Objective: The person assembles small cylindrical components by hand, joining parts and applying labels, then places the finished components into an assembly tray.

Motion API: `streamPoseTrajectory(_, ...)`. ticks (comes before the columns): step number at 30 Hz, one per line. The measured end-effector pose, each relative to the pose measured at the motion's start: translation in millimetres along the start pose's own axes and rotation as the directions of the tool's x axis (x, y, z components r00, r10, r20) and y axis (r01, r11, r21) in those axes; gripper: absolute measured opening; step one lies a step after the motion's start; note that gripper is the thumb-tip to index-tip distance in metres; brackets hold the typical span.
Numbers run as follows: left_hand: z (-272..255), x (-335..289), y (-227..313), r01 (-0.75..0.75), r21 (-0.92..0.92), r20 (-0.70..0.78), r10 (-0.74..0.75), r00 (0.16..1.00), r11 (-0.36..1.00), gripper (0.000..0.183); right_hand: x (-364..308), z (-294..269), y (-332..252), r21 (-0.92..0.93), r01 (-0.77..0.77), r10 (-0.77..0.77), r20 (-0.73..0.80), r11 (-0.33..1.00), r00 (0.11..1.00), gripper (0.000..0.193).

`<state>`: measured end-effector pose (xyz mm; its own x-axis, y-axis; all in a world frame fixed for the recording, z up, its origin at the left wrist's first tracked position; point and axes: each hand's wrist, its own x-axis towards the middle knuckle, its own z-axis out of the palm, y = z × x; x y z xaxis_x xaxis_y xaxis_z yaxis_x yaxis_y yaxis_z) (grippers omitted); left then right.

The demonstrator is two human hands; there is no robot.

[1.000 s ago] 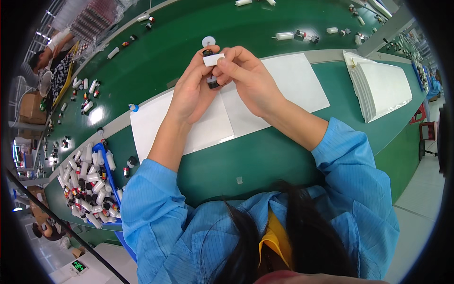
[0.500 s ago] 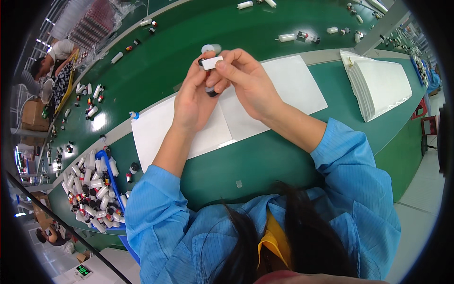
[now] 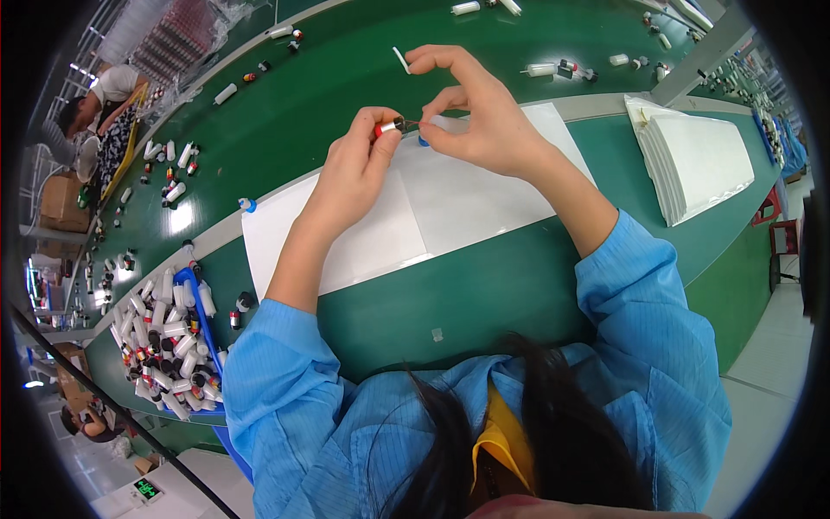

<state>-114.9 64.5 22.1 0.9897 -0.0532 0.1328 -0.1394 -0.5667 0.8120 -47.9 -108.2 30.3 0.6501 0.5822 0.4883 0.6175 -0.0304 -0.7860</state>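
My left hand [image 3: 348, 173] is closed on a small cylindrical part [image 3: 390, 127] with a red band, a silver body and a dark end. Facing it, my right hand [image 3: 484, 121] pinches something thin, like a wire, at the part's dark end. A thin white strip [image 3: 401, 60] shows at my right index fingertip; how it is held cannot be made out. By my right thumb is a translucent piece with a blue end [image 3: 424, 140], partly hidden by the fingers. Under both hands lie white sheets [image 3: 467, 203] on the green table.
At the left, a blue tray [image 3: 206, 324] is heaped with white, black and red cylindrical parts. More parts [image 3: 177, 192] lie scattered on the green surface [image 3: 346, 52] beyond. A stack of white sheets [image 3: 700, 160] sits at the right by a grey post [image 3: 700, 60]. Another person [image 3: 112, 95] is far left.
My hands have drawn apart, the right one moving right with its index finger raised. The white piece between them now shows as a thin strip at that fingertip. The red-and-silver part has come into view.
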Motion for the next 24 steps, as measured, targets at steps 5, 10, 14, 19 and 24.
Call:
streamPoseTrajectory(5,7.6,-1.1,-9.7,-0.308,0.54,-0.075,0.409,0.909,0.783,0.022,1.6,4.9,-9.2,-0.11,0.072,-0.075,-0.027,0.991,0.997,0.046)
streamPoseTrajectory(10,15.0,2.4,-11.4,-0.29,0.548,-0.109,0.41,0.905,0.785,0.019,2.8,4.0,-4.5,-0.108,0.021,-0.025,-0.035,0.994,0.999,0.043)
streamPoseTrajectory(14,15.2,3.2,-4.8,-0.147,0.074,-0.141,0.156,0.978,0.986,0.021,7.5,3.0,3.7,-0.284,0.179,-0.186,0.0,0.942,0.982,0.042)
streamPoseTrajectory(19,19.6,7.3,-11.1,0.121,-0.612,0.089,-0.084,0.992,0.781,0.023,10.2,1.1,9.1,-0.225,0.073,-0.084,-0.039,0.972,0.996,0.038)
streamPoseTrajectory(24,13.9,8.2,-11.1,0.166,-0.894,0.167,-0.035,0.985,0.415,0.025,9.1,2.1,24.0,0.357,-0.1,0.212,-0.292,0.929,0.932,0.02)
